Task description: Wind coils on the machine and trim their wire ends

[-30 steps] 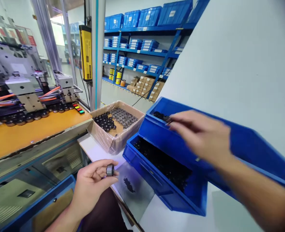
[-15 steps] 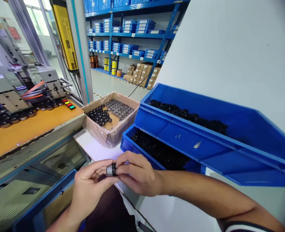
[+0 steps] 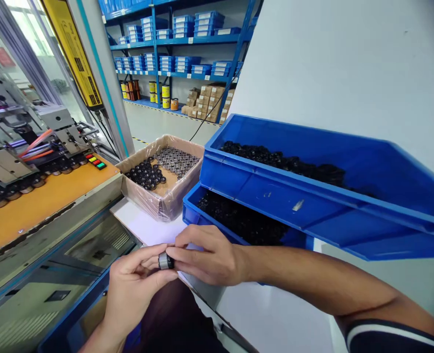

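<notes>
Just above my lap, both hands meet at a small round stator core (image 3: 164,261), a silvery ribbed metal ring with a black plastic end cap (image 3: 170,262) on its right side. My left hand (image 3: 130,282) pinches the ring between thumb and fingers. From the right, my right hand (image 3: 209,257) presses its fingertips against the black end cap, which they partly cover. Beyond the hands, a plastic-lined box (image 3: 146,198) holds many silvery cores and black-capped ones. Loose black plastic parts (image 3: 283,164) lie heaped in the upper blue bin (image 3: 312,206).
A lower blue bin (image 3: 191,211) with more black parts sits under the upper one. At left, a machine with an orange worktop (image 3: 62,201) carries a row of black-capped parts and coloured buttons (image 3: 96,161). Blue shelving (image 3: 136,46) with bins stands behind.
The view has tilted and shifted slightly. My right fingers have moved over the black end cap and cover more of it. My left hand keeps its pinch on the core.
</notes>
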The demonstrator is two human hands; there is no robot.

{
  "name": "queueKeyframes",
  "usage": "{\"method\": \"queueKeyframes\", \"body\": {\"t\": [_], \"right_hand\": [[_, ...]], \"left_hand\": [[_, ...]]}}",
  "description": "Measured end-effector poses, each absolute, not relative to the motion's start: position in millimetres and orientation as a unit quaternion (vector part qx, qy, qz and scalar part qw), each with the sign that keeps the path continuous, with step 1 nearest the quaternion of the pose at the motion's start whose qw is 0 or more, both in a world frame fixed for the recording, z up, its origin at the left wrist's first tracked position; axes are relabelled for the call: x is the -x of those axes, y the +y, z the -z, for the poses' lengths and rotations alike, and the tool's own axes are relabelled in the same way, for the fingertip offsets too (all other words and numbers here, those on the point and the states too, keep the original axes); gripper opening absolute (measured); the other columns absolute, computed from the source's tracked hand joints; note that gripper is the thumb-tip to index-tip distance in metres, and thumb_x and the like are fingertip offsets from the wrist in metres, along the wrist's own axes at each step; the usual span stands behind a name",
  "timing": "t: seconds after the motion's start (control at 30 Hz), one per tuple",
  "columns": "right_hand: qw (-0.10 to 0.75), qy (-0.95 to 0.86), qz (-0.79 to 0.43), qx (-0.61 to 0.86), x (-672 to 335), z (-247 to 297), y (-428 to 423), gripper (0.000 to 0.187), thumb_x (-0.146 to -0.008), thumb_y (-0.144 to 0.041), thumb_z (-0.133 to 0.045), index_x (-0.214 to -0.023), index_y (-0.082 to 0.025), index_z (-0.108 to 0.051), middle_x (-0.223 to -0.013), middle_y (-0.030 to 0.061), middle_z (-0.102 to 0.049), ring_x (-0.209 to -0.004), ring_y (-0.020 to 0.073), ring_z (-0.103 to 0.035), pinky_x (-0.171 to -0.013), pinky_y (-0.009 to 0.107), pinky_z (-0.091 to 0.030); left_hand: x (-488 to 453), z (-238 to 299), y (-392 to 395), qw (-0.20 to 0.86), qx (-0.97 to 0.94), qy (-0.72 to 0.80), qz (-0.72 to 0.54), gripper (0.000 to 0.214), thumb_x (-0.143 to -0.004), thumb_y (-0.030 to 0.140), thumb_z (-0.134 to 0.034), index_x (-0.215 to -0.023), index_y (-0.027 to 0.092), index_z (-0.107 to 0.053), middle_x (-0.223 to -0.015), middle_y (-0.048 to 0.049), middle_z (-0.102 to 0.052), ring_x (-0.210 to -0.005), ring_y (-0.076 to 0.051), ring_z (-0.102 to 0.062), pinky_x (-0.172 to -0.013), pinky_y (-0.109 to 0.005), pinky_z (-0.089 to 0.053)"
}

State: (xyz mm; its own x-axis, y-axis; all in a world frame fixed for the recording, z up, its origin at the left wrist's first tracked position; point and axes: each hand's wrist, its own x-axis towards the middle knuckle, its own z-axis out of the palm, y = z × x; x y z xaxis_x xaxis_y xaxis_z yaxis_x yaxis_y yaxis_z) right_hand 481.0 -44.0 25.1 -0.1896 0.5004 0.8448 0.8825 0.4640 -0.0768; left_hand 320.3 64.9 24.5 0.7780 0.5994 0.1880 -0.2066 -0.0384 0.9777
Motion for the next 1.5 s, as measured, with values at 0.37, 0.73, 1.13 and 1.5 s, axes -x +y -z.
{"method": "queueKeyframes", "body": {"t": [0.37, 0.73, 1.13, 1.5], "right_hand": [[0.477, -0.727, 0.247, 0.427, -477.5, -19.8, -37.8, 0.014, -0.091, -0.016, -0.063, -0.1, -0.005, -0.064, -0.093, 0.0111, -0.07, -0.09, 0.0157, -0.067, -0.083, 0.025, -0.059], [0.512, -0.71, 0.161, 0.456, -475.3, -28.8, -44.3, 0.014, -0.091, -0.015, -0.062, -0.1, -0.005, -0.063, -0.092, 0.0153, -0.067, -0.09, 0.0186, -0.063, -0.081, 0.032, -0.06], [0.503, -0.708, 0.173, 0.465, -479.0, -28.4, -44.7, 0.013, -0.093, -0.017, -0.061, -0.102, -0.007, -0.062, -0.086, 0.0123, -0.066, -0.082, 0.0176, -0.062, -0.072, 0.032, -0.059], [0.442, -0.722, 0.107, 0.521, -500.5, -28.7, -49.4, 0.031, -0.094, -0.032, -0.064, -0.113, -0.008, -0.059, -0.099, 0.0138, -0.069, -0.092, 0.0185, -0.065, -0.082, 0.029, -0.057]], "left_hand": [[-306.6, -15.7, 87.4, 0.405, -0.831, 0.042, -0.38, 0.038, -0.069, 0.011, -0.083, -0.104, 0.026, -0.077, -0.1, -0.0033, -0.075, -0.086, -0.018, -0.072, -0.073, -0.024, -0.059], [-316.3, -8.3, 72.6, 0.564, -0.731, 0.098, -0.371, 0.031, -0.077, 0.017, -0.078, -0.105, 0.029, -0.077, -0.107, -0.0032, -0.075, -0.094, -0.016, -0.07, -0.076, -0.019, -0.056], [-331.5, -3.0, 67.4, 0.828, -0.512, 0.087, -0.21, 0.021, -0.085, 0.036, -0.073, -0.105, 0.028, -0.072, -0.074, 0.0011, -0.07, -0.068, -0.008, -0.061, -0.071, -0.016, -0.05], [-328.9, -28.7, 108.5, 0.516, -0.833, 0.107, -0.171, 0.013, -0.082, 0.032, -0.073, -0.085, 0.02, -0.069, -0.085, -0.0039, -0.073, -0.077, -0.016, -0.067, -0.07, -0.024, -0.052]]}}
